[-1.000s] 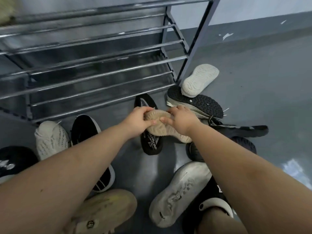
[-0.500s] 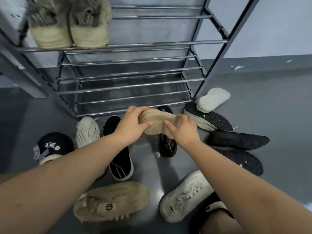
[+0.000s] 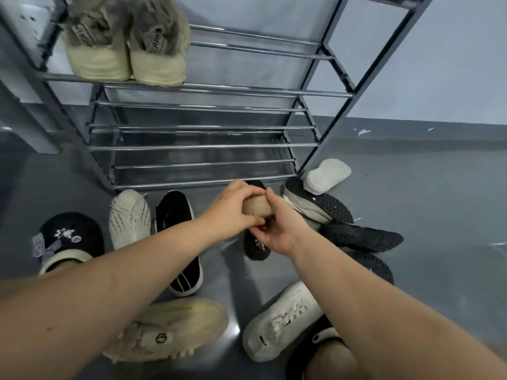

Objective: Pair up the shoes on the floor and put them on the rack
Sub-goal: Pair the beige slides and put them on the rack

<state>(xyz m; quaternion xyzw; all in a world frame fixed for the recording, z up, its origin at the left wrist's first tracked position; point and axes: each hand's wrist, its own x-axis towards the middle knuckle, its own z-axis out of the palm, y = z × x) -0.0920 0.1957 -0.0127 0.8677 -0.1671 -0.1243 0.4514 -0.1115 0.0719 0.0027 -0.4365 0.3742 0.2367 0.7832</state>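
A tall grey metal shoe rack with chrome bar shelves (image 3: 208,145) stands against a pale wall on a glossy grey floor (image 3: 439,215). On an upper shelf, at its left end, sits a pair of cream-soled, grey furry shoes (image 3: 129,42), heels outward and side by side. Loose shoes ring the floor before the rack: a cream chunky-soled trainer (image 3: 170,330) nearest the camera, a white slip-on shoe (image 3: 279,325) to its right, a black sneaker with white stripes (image 3: 179,237), a white knit trainer (image 3: 129,218) touching its left side, and black knit shoes (image 3: 362,237) piled at right. A small white shoe, sole up (image 3: 326,175), leans at the rack's right foot. Above the floor, just before the lowest shelf, the left hand (image 3: 230,209) and the right hand (image 3: 277,229) together grip a small tan suede shoe (image 3: 256,208), fingers curled round it from either side.
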